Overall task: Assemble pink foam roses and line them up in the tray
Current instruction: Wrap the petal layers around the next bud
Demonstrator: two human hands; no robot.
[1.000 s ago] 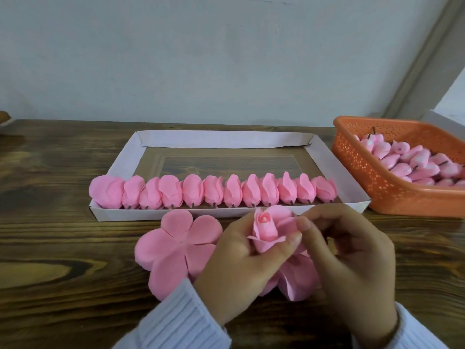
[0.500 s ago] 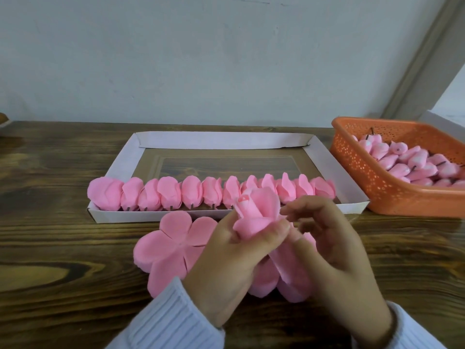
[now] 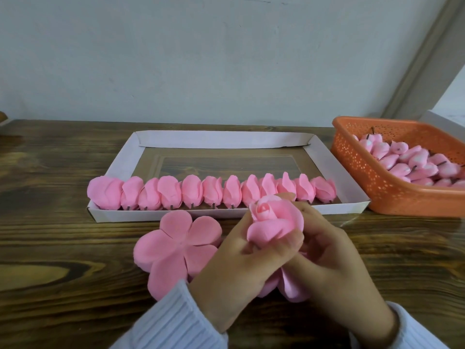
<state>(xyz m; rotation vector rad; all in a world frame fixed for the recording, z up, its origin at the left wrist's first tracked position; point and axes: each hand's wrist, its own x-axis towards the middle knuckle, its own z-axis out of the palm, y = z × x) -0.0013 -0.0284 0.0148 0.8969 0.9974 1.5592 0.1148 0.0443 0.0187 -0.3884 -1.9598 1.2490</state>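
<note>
Head view: I see the left hand [image 3: 234, 268] and right hand [image 3: 334, 263], fingers curled round a half-wrapped pink foam rose [image 3: 271, 222] just before the white cardboard tray [image 3: 118, 165], likely keeping its petals closed. A flat pink five-petal foam piece [image 3: 176, 248] lies within reach on the tabletop [image 3: 63, 235].

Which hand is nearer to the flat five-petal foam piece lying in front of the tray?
Left. The left hand is right beside the five-petal foam piece, overlapping its right edge. The right hand is farther right, beyond the rose both hands hold.
</note>
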